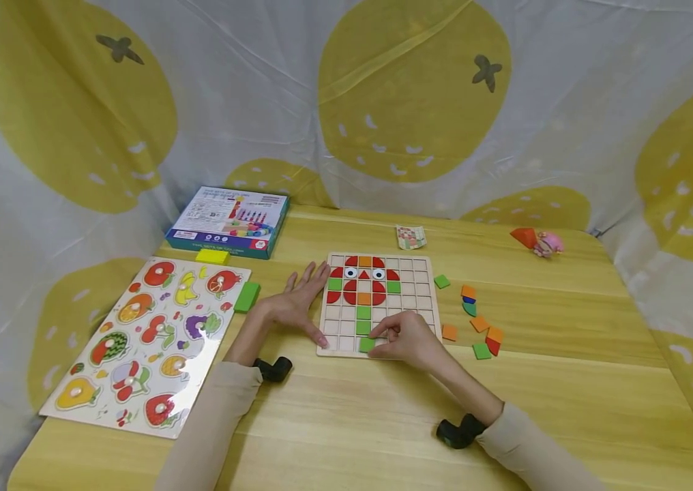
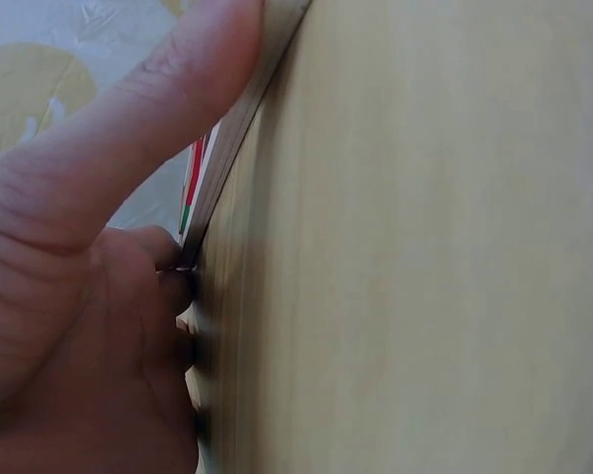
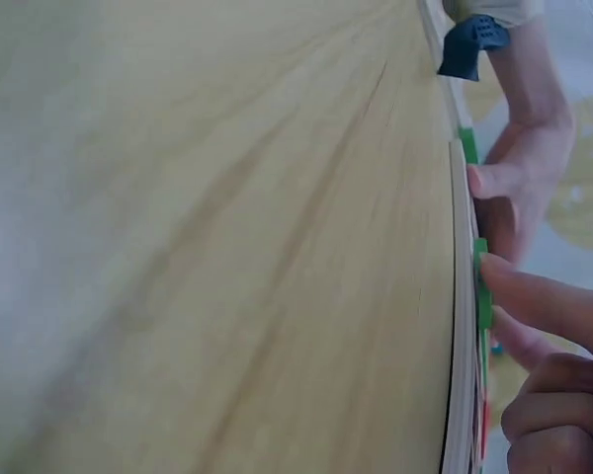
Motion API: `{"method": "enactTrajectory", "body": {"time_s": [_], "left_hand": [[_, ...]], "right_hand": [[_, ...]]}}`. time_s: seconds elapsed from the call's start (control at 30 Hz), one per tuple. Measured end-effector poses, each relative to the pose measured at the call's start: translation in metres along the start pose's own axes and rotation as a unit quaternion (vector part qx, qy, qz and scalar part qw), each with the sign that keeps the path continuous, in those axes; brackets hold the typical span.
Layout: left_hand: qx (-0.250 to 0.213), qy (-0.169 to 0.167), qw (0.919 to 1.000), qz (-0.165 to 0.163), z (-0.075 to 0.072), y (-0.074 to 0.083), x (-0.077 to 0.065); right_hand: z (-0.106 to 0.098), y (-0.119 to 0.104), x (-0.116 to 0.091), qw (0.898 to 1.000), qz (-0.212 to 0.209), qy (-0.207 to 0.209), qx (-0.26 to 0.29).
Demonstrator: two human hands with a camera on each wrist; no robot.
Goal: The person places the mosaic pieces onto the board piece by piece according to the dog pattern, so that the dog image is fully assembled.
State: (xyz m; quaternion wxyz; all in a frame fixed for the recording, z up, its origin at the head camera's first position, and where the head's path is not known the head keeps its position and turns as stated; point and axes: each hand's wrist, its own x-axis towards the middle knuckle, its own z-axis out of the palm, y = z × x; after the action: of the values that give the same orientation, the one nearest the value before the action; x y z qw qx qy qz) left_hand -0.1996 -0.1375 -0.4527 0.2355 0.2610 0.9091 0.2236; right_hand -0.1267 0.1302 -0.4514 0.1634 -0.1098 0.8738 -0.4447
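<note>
A wooden grid board (image 1: 415, 279) lies on the table with red, orange and green tiles set in a flower-like pattern with two eye tiles. My right hand (image 1: 409, 339) pinches a green square tile (image 1: 367, 344) at the board's bottom row, below two other green squares (image 1: 363, 320). The right wrist view shows the green tile (image 3: 483, 288) at the fingertips, slightly tilted. My left hand (image 1: 291, 308) rests with spread fingers along the board's left edge, its thumb on the lower left corner. Close up, the left wrist view shows the thumb (image 2: 168, 94) over the board's edge (image 2: 217, 168).
Loose orange, green, red and blue tiles (image 1: 479, 324) lie right of the board. A small pattern card (image 1: 410, 237) and a pink figure (image 1: 548, 244) are behind. A fruit puzzle (image 1: 156, 368), a boxed toy (image 1: 230, 221) and yellow and green blocks (image 1: 247, 297) stand left.
</note>
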Motion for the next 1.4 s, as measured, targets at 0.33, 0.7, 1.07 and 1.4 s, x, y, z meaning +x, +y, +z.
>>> {"method": "enactTrajectory", "body": {"time_s": [0.33,0.7,1.07,1.4], "left_hand": [[-0.008,-0.002,1.0,-0.004,0.0,0.0,0.001],[0.002,-0.001,1.0,0.0,-0.001,0.002,0.001],[-0.002,-0.001,1.0,-0.007,0.001,-0.003,0.0],[-0.002,-0.002,1.0,-0.006,0.0,-0.001,0.001]], "right_hand": [[-0.007,0.004,0.005,0.999,-0.027,-0.028,-0.016],[-0.006,0.003,0.015,0.996,-0.055,-0.073,-0.009],[-0.082,0.044,-0.02,1.0,-0.014,-0.015,-0.005],[-0.143,0.096,-0.041,0.995,0.068,0.069,-0.016]]}}
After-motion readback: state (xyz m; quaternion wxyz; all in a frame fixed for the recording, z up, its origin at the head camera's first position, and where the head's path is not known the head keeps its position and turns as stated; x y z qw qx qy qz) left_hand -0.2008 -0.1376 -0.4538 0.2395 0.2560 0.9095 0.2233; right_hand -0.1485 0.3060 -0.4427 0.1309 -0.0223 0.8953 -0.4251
